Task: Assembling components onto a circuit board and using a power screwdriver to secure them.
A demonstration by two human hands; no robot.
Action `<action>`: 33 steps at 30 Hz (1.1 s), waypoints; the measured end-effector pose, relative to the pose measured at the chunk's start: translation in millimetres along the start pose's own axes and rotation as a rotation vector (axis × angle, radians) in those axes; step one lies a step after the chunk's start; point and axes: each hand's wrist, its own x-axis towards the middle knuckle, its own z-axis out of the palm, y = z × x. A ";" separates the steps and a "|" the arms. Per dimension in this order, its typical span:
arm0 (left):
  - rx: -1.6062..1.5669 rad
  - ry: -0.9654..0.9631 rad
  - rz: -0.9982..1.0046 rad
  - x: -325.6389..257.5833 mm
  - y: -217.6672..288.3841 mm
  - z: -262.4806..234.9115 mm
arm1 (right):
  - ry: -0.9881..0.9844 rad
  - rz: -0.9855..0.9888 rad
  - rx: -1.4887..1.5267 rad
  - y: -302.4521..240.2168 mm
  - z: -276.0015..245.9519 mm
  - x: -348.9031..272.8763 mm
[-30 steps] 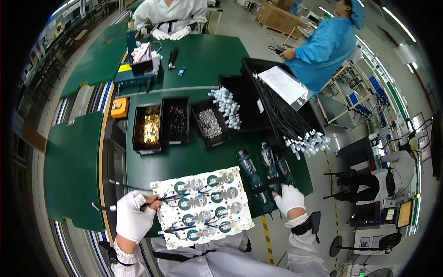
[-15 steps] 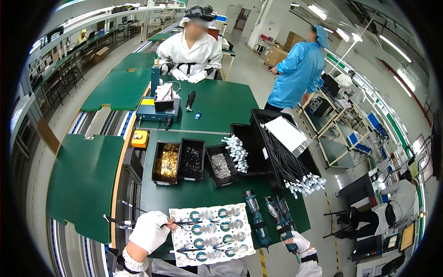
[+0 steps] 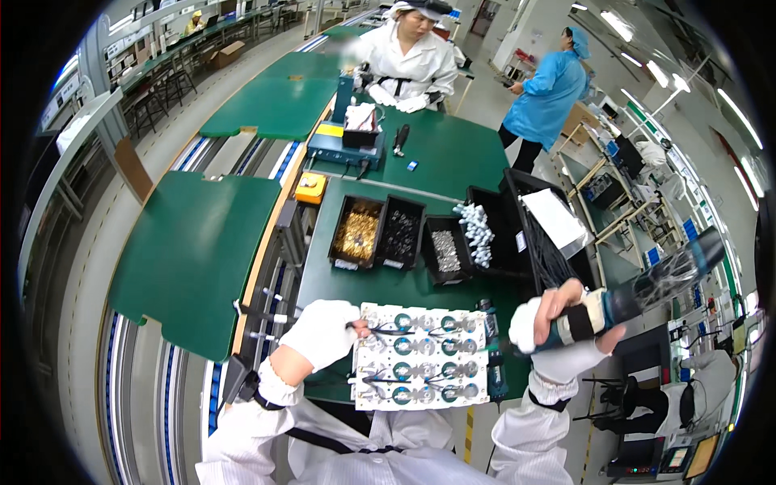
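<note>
A white board [image 3: 365, 396] with rows of round teal and metal parts and black cables lies before me on the green table. At its left edge, my left hand [image 3: 322, 333], in a white glove with bare fingertips, pinches a black cable [image 3: 390, 331]. Cable ends [image 3: 279, 318] stick out beyond that wrist. My right hand [image 3: 558, 325] is wrapped round a teal and black electric screwdriver [image 3: 659, 283], raised above the board's right side. Its tip is blurred and points left toward the board; contact cannot be told. A second electric screwdriver [image 3: 495, 380] lies beside the board, partly hidden.
Behind the board stand black bins of brass-coloured parts [image 3: 360, 234], black parts [image 3: 402, 233] and small silver parts [image 3: 446, 252]. A black crate of cables [image 3: 550, 257] is at right, near a bundle of pale cable ends [image 3: 477, 236]. Across the table, a co-worker's gloved hands [image 3: 398, 100] rest.
My right hand has lifted the electric screwdriver from the table's right side and swung it up over the board's right edge. My left hand keeps its pinch. The whole view has shifted.
</note>
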 end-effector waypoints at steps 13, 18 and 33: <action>-0.124 -0.059 0.152 -4.2 -18.5 0.0 | -0.363 0.149 0.119 142.7 69.1 35.3; -0.082 -0.017 0.162 -4.2 -13.7 3.0 | -0.395 0.175 0.116 157.5 50.7 35.8; -0.073 -0.123 0.092 -2.2 -15.6 0.0 | -0.269 0.244 0.018 161.0 63.1 31.9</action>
